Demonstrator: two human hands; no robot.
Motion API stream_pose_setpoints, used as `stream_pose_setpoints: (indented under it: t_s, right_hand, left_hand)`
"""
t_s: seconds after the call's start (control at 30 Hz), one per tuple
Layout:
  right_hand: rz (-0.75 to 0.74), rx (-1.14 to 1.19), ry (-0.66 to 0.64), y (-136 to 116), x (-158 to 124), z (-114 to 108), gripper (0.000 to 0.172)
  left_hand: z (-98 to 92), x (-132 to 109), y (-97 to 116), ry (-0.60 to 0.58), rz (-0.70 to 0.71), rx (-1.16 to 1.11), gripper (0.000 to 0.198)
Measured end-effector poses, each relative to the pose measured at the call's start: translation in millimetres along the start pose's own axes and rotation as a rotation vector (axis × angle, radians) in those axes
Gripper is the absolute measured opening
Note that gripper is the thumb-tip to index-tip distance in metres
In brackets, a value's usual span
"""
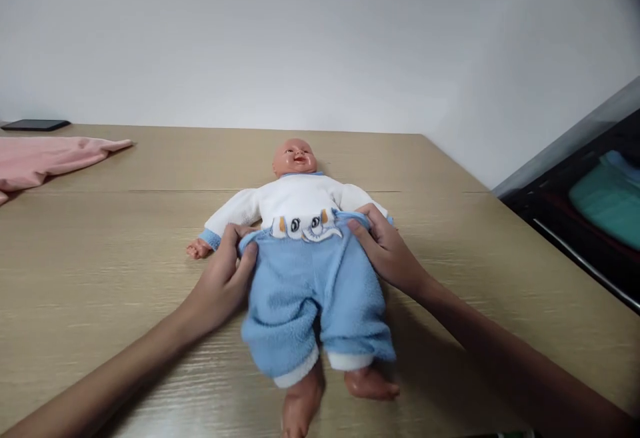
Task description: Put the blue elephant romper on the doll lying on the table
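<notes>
- One broad wooden tabletop [100, 258] carries everything, and both hands rest on it near its middle.
- The doll [295, 158] lies on its back between the two hands. Its long axis runs straight away from the person: the head points to the far side, beyond the fingertips, and the bare feet point to the near side, behind the wrists. I judge the body to be light, hard plastic, smooth and a little slippery on the feet, so the clothed trunk gives a safer hold.
- The blue trousers [310, 291] cover the legs, with the waistband under the fingers of both hands. The fleece looks soft, thick and easy to stretch. The best place to hold it is probably the waistband, one side for each hand.
- A pink cloth [45, 158] lies well apart, far to the left of the left hand.
- The left hand [225, 281] is closed and pinches the waistband on its side.
- The right hand [385, 248] grips the opposite side of the waistband, with the fingers curled over the edge.
- A dark phone [35, 125] lies beyond the pink cloth.
</notes>
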State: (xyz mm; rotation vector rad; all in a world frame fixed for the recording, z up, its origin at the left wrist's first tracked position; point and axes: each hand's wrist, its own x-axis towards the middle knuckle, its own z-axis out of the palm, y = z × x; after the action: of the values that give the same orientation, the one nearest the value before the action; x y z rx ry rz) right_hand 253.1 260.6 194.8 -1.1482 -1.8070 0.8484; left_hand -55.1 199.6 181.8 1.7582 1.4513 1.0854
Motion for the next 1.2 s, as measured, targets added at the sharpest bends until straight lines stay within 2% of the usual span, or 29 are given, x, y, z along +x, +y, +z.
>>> stream_pose_setpoints:
  t_s: [0.07,0.17,0.23,0.37,0.47,0.57,0.63,0.73,0.83,0.93,1.03,1.13,1.2]
  right_hand:
    - [0.016,-0.003,0.049,2.1,14.8,8.9,0.029]
    - [-0.018,-0.025,0.101,3.5,31.2,17.8,0.031]
    - [-0.066,-0.08,0.126,2.6,33.2,19.4,0.031]
    - [-0.114,-0.141,0.172,4.5,28.3,18.2,0.028]
    - [-0.039,-0.096,0.194,13.6,35.2,21.0,0.03]
    - [0.055,0.016,0.109,23.8,47.6,23.0,0.037]
    - [0.074,0.055,0.049,28.2,50.5,17.3,0.04]
    - [0.065,0.074,-0.072,32.7,40.9,-5.9,0.035]
    - [0.037,0.066,-0.258,37.5,22.8,-33.9,0.028]
    - [0.007,0.025,-0.34,39.0,7.1,-44.0,0.037]
    - [0.05,0.155,-0.303,34.2,-4.3,-29.9,0.044]
    - [0.144,0.291,-0.185,27.2,-12.7,-8.3,0.049]
    - [0.16,0.242,-0.048,23.2,-15.2,1.0,0.053]
  left_hand:
    - [5.9,17.1,-4.6,0.067,-0.087,-0.007,0.022]
    - [10.3,35.3,-6.7,0.034,-0.166,-0.153,0.028]
    - [9.3,39.2,-5.3,0.013,-0.129,-0.191,0.031]
    - [5.5,39.2,-3.0,0.034,0.038,-0.055,0.03]
    - [9.4,48.0,-6.1,0.028,-0.017,-0.124,0.031]
    - [12.6,60.9,-10.4,0.014,-0.11,-0.252,0.036]
    - [6.9,65.1,-12.9,-0.035,-0.122,-0.267,0.041]
    - [-15.1,62.0,-19.0,-0.22,-0.064,-0.216,0.037]
    - [-39.1,53.3,-29.1,-0.398,0.012,-0.163,0.032]
    - [-47.8,45.1,-37.0,-0.431,0.045,-0.051,0.048]
    - [-41.3,40.0,-35.9,-0.4,0.013,-0.062,0.056]
    - [-29.3,36.8,-24.9,-0.384,-0.098,-0.284,0.039]
    - [-20.4,34.8,-16.0,-0.347,-0.193,-0.459,0.032]
